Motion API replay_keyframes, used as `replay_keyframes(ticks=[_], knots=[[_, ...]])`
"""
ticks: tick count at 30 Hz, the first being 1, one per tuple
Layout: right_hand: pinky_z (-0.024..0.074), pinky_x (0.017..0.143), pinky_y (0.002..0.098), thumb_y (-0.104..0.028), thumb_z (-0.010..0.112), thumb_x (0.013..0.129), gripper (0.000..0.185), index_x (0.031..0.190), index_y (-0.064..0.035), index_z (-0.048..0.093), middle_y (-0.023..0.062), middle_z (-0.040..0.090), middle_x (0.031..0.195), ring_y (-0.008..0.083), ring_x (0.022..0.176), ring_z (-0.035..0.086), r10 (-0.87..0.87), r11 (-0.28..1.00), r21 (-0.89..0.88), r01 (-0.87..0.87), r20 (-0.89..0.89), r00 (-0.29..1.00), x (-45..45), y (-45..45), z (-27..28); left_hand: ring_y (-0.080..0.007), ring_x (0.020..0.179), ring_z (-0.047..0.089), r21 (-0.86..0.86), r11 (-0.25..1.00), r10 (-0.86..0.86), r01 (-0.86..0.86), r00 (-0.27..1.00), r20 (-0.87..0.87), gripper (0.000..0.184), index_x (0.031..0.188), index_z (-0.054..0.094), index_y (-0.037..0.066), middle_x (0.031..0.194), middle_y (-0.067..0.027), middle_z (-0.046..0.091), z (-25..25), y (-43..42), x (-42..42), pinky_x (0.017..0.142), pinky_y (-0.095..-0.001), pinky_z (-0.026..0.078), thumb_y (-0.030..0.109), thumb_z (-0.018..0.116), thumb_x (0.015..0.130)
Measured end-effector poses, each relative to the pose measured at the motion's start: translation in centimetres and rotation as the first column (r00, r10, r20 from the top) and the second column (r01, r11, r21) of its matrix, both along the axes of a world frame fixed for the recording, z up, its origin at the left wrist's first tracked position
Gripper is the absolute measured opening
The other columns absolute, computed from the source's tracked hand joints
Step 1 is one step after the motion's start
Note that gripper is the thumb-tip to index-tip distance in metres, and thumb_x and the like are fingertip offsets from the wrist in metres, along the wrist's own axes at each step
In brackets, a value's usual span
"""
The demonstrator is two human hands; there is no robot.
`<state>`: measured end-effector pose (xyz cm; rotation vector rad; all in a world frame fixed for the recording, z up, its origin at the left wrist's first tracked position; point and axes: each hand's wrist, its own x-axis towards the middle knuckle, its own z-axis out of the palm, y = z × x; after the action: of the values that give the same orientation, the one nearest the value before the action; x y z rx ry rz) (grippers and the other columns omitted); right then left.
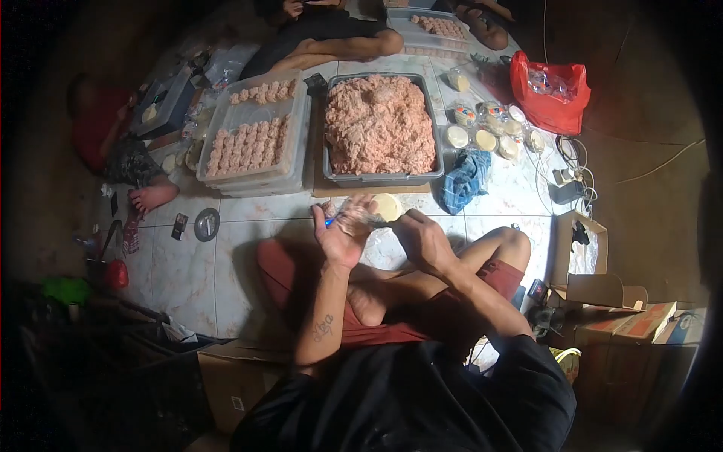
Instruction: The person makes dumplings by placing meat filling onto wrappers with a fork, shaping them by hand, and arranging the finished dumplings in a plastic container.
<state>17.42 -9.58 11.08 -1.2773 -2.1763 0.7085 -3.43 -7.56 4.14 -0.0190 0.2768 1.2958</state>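
My left hand (344,235) is turned palm up in front of my crossed legs, its fingers blurred around a pinkish, pale mass I cannot make out clearly. My right hand (425,242) is closed on a thin dark utensil (382,223) that points left toward that palm; its exact kind is unclear. Just beyond my hands lies a stack of pale round wrappers (388,205). A small blue thing (329,222) shows beside my left thumb. Farther ahead a grey tub (384,179) is heaped with pink minced meat (380,124).
Clear plastic boxes (252,181) at left hold rows of dumplings (248,147). A blue cloth (465,181), packs of round wrappers (486,139), a red bag (553,98) and cables (580,177) lie right. Other people sit at the far and left sides; an open carton (584,248) stands right.
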Motion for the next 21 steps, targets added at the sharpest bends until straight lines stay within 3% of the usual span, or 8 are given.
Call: replay_keyframes(ticks=[4, 5, 8, 10, 12, 14, 17, 21], knots=[[0.0499, 0.072, 0.0488, -0.003, 0.060, 0.086, 0.015, 0.100, -0.0011, 0.065, 0.0210, 0.063, 0.092, 0.0435, 0.085, 0.063, 0.064, 0.998, -0.026, -0.065, -0.050, 0.997, 0.4, 0.8, -1.1, -0.0409, 0.129, 0.051, 0.034, 0.999, 0.007, -0.007, 1.000, -0.013, 0.097, 0.142, 0.042, -0.006, 0.140, -0.0279, 0.051, -0.9, -0.2, 0.4, 0.111, -0.0538, 0.039, 0.076, 0.037, 0.092], [0.0493, 0.070, 0.0480, -0.001, 0.060, 0.086, 0.014, 0.099, -0.0003, 0.064, 0.0219, 0.062, 0.090, 0.0436, 0.083, 0.062, 0.019, 1.000, 0.011, -0.018, -0.130, 0.991, 0.3, 0.8, -0.1, -0.0391, 0.111, 0.063, -0.063, 0.996, 0.047, -0.057, 0.988, -0.144, 0.095, 0.143, 0.044, 0.000, 0.132, -0.0261, 0.058, 0.0, -0.5, 0.3, 0.101, -0.0520, 0.049, 0.078, 0.035, 0.091], [0.0463, 0.065, 0.0448, 0.001, 0.061, 0.088, 0.005, 0.093, 0.0014, 0.061, 0.0225, 0.059, 0.082, 0.0417, 0.073, 0.059, -0.207, 0.973, 0.042, 0.227, -0.275, 0.939, -0.1, 0.4, 1.0, -0.0339, 0.089, 0.068, 0.006, 0.997, -0.075, 0.078, 0.967, -0.244, 0.093, 0.146, 0.044, 0.007, 0.121, -0.0230, 0.063, 0.2, -0.5, -1.0, 0.087, -0.0502, 0.055, 0.080, 0.034, 0.090], [0.0462, 0.065, 0.0448, 0.001, 0.061, 0.089, 0.002, 0.090, 0.0013, 0.059, 0.0223, 0.059, 0.082, 0.0399, 0.072, 0.060, -0.315, 0.948, -0.077, 0.308, -0.345, 0.884, -0.6, 1.4, -0.3, -0.0310, 0.089, 0.068, 0.105, 0.982, -0.139, 0.158, 0.976, -0.168, 0.095, 0.146, 0.043, 0.010, 0.110, -0.0174, 0.067, 0.9, -0.4, -0.6, 0.079, -0.0495, 0.056, 0.084, 0.033, 0.087], [0.0471, 0.066, 0.0440, 0.002, 0.061, 0.088, 0.004, 0.091, 0.0004, 0.058, 0.0222, 0.060, 0.084, 0.0389, 0.073, 0.061, -0.243, 0.959, 0.051, 0.280, -0.366, 0.898, -1.3, 2.1, -3.2, -0.0296, 0.081, 0.068, 0.175, 0.949, -0.244, 0.263, 0.962, -0.124, 0.100, 0.152, 0.035, 0.012, 0.115, -0.0189, 0.066, 1.6, -0.7, -0.1, 0.080, -0.0491, 0.056, 0.086, 0.029, 0.086], [0.0487, 0.069, 0.0486, -0.002, 0.056, 0.090, 0.008, 0.098, -0.0009, 0.056, 0.0245, 0.062, 0.088, 0.0455, 0.081, 0.062, -0.118, 0.979, 0.137, 0.151, -0.223, 0.968, -1.7, 2.6, -5.0, -0.0303, 0.082, 0.068, 0.083, 0.966, -0.225, 0.243, 0.956, -0.187, 0.102, 0.156, 0.030, 0.014, 0.115, -0.0179, 0.066, 3.1, -0.9, 0.8, 0.079, -0.0495, 0.056, 0.088, 0.027, 0.084], [0.0467, 0.071, 0.0528, -0.007, 0.053, 0.091, 0.007, 0.093, -0.0006, 0.054, 0.0275, 0.062, 0.091, 0.0479, 0.087, 0.061, -0.366, 0.923, 0.095, 0.373, -0.090, 0.926, -1.0, 4.2, -7.1, -0.0312, 0.086, 0.069, 0.234, 0.880, -0.327, 0.413, 0.885, -0.333, 0.108, 0.160, 0.017, 0.017, 0.115, -0.0257, 0.065, 2.6, -1.3, 0.4, 0.077, -0.0492, 0.056, 0.090, 0.024, 0.081], [0.0472, 0.070, 0.0477, 0.000, 0.057, 0.090, 0.003, 0.093, 0.0007, 0.056, 0.0252, 0.060, 0.085, 0.0443, 0.082, 0.061, -0.334, 0.938, 0.003, 0.348, -0.273, 0.902, -0.4, 3.9, -4.4, -0.0343, 0.088, 0.069, 0.197, 0.909, -0.290, 0.368, 0.897, -0.334, 0.110, 0.160, 0.011, 0.018, 0.114, -0.0280, 0.064, 2.2, -1.5, 0.1, 0.071, -0.0475, 0.059, 0.092, 0.022, 0.080]])
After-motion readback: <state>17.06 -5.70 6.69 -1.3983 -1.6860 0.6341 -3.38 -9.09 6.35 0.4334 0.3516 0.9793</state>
